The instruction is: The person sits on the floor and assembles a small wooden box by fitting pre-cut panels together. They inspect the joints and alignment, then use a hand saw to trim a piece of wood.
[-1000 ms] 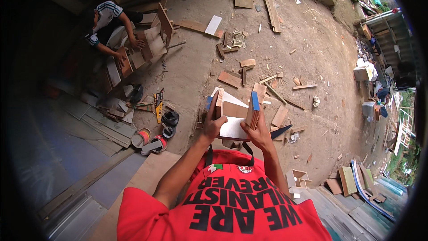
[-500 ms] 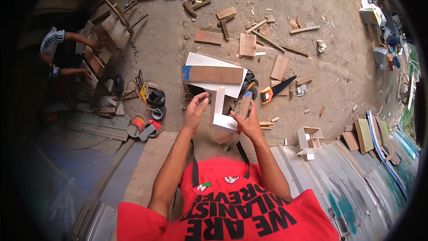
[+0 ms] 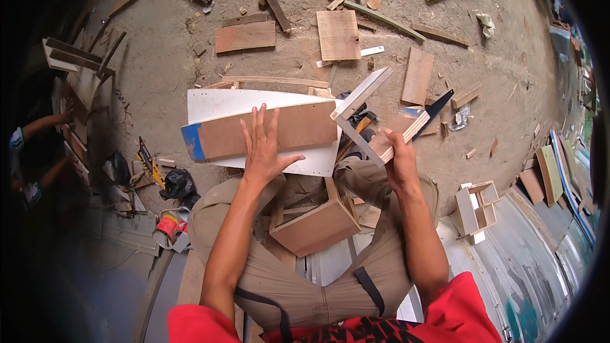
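Note:
My right hand (image 3: 401,162) grips a U-shaped assembly of short wooden boards (image 3: 363,94) by one of its side pieces, which has a blue end. The assembly is tilted on its side, its opening facing away to the upper right. My left hand (image 3: 259,149) is spread open over a long brown board (image 3: 219,138) with a blue-painted end. Whether its fingers press on that board or hover just above I cannot tell. Beneath the brown board is a white panel (image 3: 324,155). Between my knees stands a wooden piece with a broad brown face (image 3: 316,227).
A handsaw (image 3: 438,109) lies beyond my right hand, its handle hidden. A small white shelf unit (image 3: 476,209) stands at right. Loose boards (image 3: 338,35) and offcuts litter the ground ahead. Paint cans (image 3: 168,225) and a black bag (image 3: 179,183) sit at left, near another person's arms (image 3: 47,124).
My right hand has carried the assembly rightward and turned it on its side. My left hand has moved away from it to over the brown board. The view has shifted, showing my legs.

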`<state>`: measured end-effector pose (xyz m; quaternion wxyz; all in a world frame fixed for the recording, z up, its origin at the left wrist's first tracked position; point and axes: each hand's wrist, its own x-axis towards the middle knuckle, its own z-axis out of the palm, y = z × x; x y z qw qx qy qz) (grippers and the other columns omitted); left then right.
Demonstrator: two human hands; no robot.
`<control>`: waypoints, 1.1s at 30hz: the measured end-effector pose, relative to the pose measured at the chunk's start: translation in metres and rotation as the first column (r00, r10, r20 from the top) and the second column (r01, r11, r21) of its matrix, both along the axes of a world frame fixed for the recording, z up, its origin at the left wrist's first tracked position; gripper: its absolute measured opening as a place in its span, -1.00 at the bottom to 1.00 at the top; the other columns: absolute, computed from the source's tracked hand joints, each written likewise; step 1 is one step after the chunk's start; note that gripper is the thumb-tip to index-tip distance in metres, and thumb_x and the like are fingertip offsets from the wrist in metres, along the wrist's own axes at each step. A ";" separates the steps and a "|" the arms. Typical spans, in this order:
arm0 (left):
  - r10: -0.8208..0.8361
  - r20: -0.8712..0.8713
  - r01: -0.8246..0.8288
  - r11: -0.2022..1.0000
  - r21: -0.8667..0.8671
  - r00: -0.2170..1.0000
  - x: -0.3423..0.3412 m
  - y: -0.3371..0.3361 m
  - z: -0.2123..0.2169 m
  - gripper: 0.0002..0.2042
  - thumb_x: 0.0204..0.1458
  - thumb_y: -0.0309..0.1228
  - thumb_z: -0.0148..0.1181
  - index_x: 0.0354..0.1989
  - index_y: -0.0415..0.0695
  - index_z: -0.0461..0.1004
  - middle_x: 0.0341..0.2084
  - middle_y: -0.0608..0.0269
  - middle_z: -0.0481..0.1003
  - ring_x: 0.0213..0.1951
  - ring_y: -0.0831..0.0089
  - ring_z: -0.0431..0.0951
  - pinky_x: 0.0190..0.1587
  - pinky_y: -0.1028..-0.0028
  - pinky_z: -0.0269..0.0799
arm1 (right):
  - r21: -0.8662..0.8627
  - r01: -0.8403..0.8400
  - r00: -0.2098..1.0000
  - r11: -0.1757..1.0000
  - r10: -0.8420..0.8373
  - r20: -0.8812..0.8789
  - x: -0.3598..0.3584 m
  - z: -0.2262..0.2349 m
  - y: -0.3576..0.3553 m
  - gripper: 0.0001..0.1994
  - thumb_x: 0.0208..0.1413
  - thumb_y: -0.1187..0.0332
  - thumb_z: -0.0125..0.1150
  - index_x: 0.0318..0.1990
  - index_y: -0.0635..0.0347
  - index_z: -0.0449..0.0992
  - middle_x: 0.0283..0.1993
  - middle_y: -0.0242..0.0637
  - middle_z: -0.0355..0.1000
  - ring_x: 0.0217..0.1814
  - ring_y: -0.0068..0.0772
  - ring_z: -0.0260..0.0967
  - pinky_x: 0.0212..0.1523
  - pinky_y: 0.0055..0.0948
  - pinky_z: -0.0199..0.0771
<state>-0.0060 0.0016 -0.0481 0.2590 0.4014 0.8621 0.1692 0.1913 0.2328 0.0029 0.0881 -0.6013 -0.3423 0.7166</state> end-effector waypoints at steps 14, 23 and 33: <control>-0.222 -0.167 0.206 0.972 -0.110 0.960 0.014 0.012 -0.048 0.23 -0.39 -0.14 0.62 0.51 -0.07 -0.09 0.34 0.06 0.09 0.42 0.09 0.05 0.40 -0.38 -0.19 | -0.165 -0.059 0.941 0.985 0.000 -0.337 0.004 0.003 -0.035 -0.45 0.21 0.10 0.24 0.17 0.35 0.33 0.06 -0.08 0.44 0.04 -0.28 0.49 0.12 -0.29 0.53; -0.246 -0.144 0.235 0.968 -0.089 0.959 0.001 0.013 -0.058 0.28 -0.40 -0.11 0.61 0.51 -0.17 -0.15 0.38 -0.02 0.05 0.43 -0.01 0.07 0.40 -0.38 -0.25 | 0.458 -0.102 0.944 0.883 0.231 -0.235 0.031 0.014 -0.027 -0.22 0.06 0.05 0.42 0.29 0.39 0.23 0.09 0.01 0.38 0.15 -0.22 0.38 0.17 -0.29 0.38; -0.263 -0.160 0.233 0.955 -0.184 0.951 0.021 0.028 -0.048 0.36 -0.43 0.21 0.55 0.51 -0.20 -0.15 0.49 -0.09 -0.11 0.52 0.05 -0.15 0.40 -0.41 -0.41 | 0.545 0.058 0.985 0.836 0.042 -0.168 0.053 -0.011 -0.024 -0.13 0.06 0.04 0.43 0.38 0.22 0.05 0.00 -0.21 0.33 -0.05 -0.39 0.36 -0.15 -0.28 0.48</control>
